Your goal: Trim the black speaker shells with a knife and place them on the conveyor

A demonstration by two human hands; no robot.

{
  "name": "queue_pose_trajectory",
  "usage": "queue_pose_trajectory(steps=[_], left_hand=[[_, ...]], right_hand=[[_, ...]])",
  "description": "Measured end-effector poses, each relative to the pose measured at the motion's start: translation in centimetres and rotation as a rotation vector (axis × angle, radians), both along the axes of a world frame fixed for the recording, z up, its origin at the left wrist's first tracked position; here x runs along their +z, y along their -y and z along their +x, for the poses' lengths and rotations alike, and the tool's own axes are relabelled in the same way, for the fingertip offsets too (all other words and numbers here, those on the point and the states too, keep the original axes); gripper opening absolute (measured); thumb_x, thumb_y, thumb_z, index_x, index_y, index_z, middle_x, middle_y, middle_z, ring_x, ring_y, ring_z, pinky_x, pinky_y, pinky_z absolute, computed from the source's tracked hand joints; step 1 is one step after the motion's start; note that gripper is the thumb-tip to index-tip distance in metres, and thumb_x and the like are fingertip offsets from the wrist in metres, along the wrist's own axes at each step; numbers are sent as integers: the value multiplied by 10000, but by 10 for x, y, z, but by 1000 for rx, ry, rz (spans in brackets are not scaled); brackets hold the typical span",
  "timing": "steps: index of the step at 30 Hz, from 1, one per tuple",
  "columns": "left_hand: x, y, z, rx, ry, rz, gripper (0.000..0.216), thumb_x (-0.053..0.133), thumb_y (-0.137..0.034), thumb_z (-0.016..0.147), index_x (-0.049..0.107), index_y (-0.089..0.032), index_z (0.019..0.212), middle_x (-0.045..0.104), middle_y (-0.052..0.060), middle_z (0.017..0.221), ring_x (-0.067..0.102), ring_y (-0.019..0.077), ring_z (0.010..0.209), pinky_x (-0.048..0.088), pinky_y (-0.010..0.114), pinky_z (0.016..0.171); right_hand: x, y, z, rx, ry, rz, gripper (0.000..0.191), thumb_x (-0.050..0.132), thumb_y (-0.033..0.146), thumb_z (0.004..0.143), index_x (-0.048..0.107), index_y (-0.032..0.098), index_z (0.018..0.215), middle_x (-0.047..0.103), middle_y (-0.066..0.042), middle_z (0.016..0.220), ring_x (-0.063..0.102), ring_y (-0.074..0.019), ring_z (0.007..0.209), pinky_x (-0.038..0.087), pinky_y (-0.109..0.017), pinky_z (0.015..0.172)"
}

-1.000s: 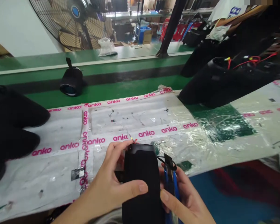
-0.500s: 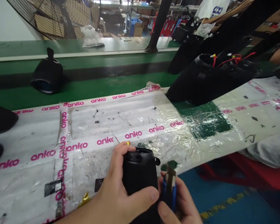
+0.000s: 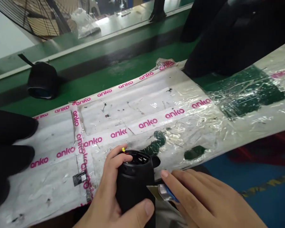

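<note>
Left hand (image 3: 114, 193) grips a black casing (image 3: 135, 190), its thumb across the front and fingers over the rim; right hand (image 3: 201, 199) is closed on a blue-handled knife (image 3: 167, 192). The blade overlaps the casing's right side, though whether it touches cannot be told. The casing stands roughly upright at the near side of the bench (image 3: 123, 120), open mouth up, its base out of view. A yellow connector (image 3: 123, 149) shows by the left fingertips, and a dark tab (image 3: 156, 161) juts from the rim's right.

Other black casings block the bench's left end (image 3: 11, 126) and its far right (image 3: 216, 47). A small black speaker (image 3: 42, 80) sits on the green strip (image 3: 123, 71) behind. Between the two groups, taped plastic sheeting carries only small scraps. The near edge slants up rightward, with blue floor (image 3: 225, 180) beyond the right hand.
</note>
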State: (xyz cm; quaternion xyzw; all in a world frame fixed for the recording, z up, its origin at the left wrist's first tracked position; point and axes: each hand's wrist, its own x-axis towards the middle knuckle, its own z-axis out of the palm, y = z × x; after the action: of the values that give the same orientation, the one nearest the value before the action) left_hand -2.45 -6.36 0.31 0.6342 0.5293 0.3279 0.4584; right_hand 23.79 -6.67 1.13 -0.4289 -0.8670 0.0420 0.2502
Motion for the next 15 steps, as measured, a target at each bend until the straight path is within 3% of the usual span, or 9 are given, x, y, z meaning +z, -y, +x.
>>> queue_pose_trajectory(steps=[6, 9, 11, 15], left_hand=[[8, -8, 4, 19, -11, -79, 649, 874, -541, 905, 557, -434, 1461, 397, 79, 1742, 430, 453, 1610, 418, 663, 1267], [8, -13, 3, -57, -18, -1, 693, 910, -485, 861, 563, -381, 1452, 408, 112, 1731, 456, 469, 1589, 441, 654, 1257], [9, -15, 4, -85, -25, 26, 696, 906, -423, 857, 550, -380, 1454, 415, 106, 1731, 404, 468, 1625, 401, 666, 1286], [16, -15, 8, -60, -18, -75, 652, 860, -358, 912, 513, -432, 1459, 385, 50, 1766, 276, 420, 1702, 299, 664, 1350]], right_hand=[[13, -16, -2, -6, 130, 72, 362, 323, 59, 1106, 595, 174, 1316, 827, -8, 979, 774, -203, 793, 560, -384, 694], [9, -18, -4, -2, 125, 71, 375, 292, 71, 1124, 583, 173, 1337, 823, -4, 999, 765, -208, 812, 542, -399, 736], [5, -19, -5, 11, 128, 59, 368, 311, 75, 1125, 578, 174, 1358, 818, -3, 1011, 758, -216, 825, 527, -405, 754], [0, -20, -7, 19, 131, 20, 366, 328, 72, 1108, 582, 183, 1347, 795, 2, 971, 738, -217, 804, 511, -401, 750]])
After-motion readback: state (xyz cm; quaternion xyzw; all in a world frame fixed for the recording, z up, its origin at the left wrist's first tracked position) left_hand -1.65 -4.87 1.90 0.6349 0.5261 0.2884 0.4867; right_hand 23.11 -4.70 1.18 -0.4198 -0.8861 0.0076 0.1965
